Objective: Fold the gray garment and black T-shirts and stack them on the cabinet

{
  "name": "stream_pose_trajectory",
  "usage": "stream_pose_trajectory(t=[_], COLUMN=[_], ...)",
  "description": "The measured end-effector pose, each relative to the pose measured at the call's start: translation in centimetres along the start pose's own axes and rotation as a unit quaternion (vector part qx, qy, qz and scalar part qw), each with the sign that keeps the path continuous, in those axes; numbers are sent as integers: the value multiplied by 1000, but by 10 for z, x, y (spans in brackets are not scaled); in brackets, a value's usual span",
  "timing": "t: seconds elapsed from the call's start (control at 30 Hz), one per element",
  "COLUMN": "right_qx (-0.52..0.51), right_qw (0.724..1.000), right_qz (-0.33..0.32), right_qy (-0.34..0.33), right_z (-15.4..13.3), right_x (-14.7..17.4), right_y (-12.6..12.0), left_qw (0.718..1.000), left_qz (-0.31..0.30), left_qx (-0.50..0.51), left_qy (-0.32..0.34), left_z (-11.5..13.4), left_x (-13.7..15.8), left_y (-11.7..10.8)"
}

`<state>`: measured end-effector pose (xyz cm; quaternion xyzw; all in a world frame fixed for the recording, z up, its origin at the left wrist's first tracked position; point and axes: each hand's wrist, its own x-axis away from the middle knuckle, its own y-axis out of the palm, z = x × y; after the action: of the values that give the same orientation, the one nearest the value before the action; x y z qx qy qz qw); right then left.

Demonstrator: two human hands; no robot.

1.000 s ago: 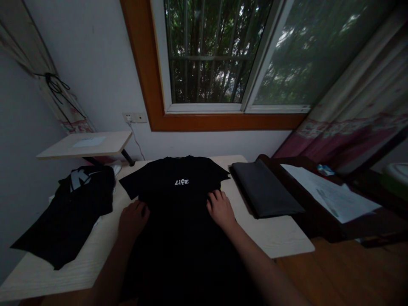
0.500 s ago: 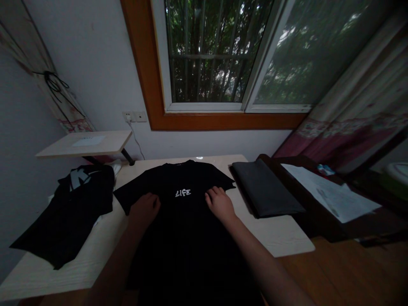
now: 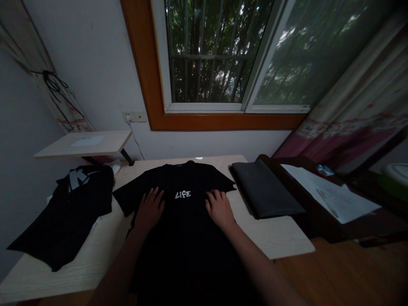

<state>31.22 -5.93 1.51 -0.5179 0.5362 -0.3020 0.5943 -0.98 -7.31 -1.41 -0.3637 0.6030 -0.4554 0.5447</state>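
Across the pale bench (image 3: 261,236) lay a black T-shirt (image 3: 188,233), its collar toward the window (image 3: 216,55) — the left hand (image 3: 149,210) rested on it with fingers spread, gripping nothing, while the right hand (image 3: 220,209) bent its fingers over the cloth (whether they pinched it, I could not tell). White lettering (image 3: 182,194) showed between them — another black garment (image 3: 79,216) lay to the left

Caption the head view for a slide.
Left hand and right hand rest on a black short-sleeved T-shirt with white lettering, spread across a pale wood-grain table.
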Motion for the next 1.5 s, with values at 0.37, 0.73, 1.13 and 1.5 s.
stream_pose_trajectory(t=[0.37,0.73,1.13,1.5], right_qx=[11,11,16,46], right_qw=[1000,1000,1000,998], right_qz=[-8,-17,-21,-41], right_qy=[-2,0,2,4], right_z=[-3,-10,-2,-1], right_x=[27,-14,6,11], right_y=[-9,-3,-5,-20], left_qw=[1000,1000,999,999], left_qz=[8,19,8,-8], left_qx=[8,11,21,17], left_qy=[-6,-17,-31,-27], left_z=[9,11,14,3], left_x=[25,25,50,34], left_y=[-10,-18,-29,-36])
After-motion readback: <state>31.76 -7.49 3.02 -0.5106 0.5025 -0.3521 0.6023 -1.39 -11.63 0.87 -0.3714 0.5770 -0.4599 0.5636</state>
